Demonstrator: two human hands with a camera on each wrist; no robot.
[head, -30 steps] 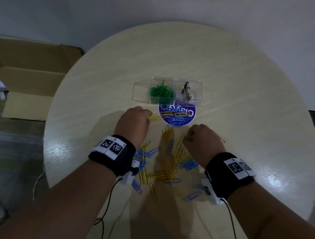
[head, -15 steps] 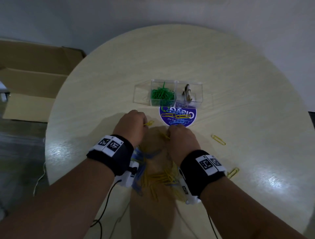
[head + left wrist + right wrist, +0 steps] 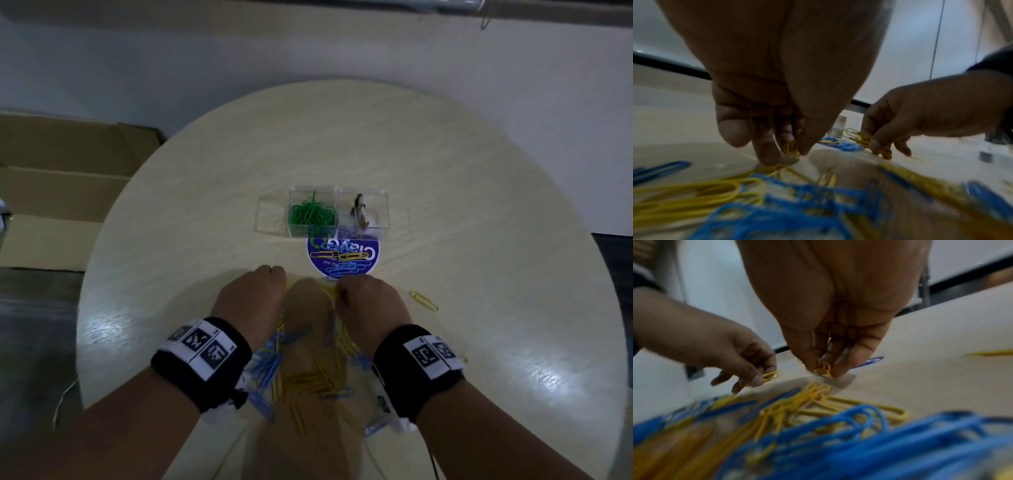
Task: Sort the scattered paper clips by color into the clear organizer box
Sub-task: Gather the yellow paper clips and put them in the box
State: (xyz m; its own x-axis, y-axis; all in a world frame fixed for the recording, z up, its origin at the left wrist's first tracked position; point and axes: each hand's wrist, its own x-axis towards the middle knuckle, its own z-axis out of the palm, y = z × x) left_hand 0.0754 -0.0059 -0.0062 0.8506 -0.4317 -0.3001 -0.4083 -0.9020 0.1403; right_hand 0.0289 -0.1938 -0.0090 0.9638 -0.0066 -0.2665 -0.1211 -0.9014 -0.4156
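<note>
My left hand point(image 3: 255, 294) pinches yellow paper clips point(image 3: 790, 147) between thumb and fingertips, low over the round table point(image 3: 479, 205). My right hand point(image 3: 368, 301) also pinches a small bunch of yellow clips point(image 3: 823, 368) just above the tabletop. Both hands hover over the far end of a mixed pile of yellow and blue clips point(image 3: 308, 370). The clear organizer box point(image 3: 322, 214) stands beyond them, with green clips point(image 3: 310, 214) in its middle compartment and a small object in the right one.
A round blue sticker point(image 3: 342, 262) with several blue and yellow clips on it lies just before the box. One yellow clip point(image 3: 424, 300) lies right of my right hand. A flattened cardboard box point(image 3: 58, 192) is on the floor at left.
My right hand has moved left and forward to beside my left hand, uncovering loose yellow clips at right. The view has tilted up a little.
</note>
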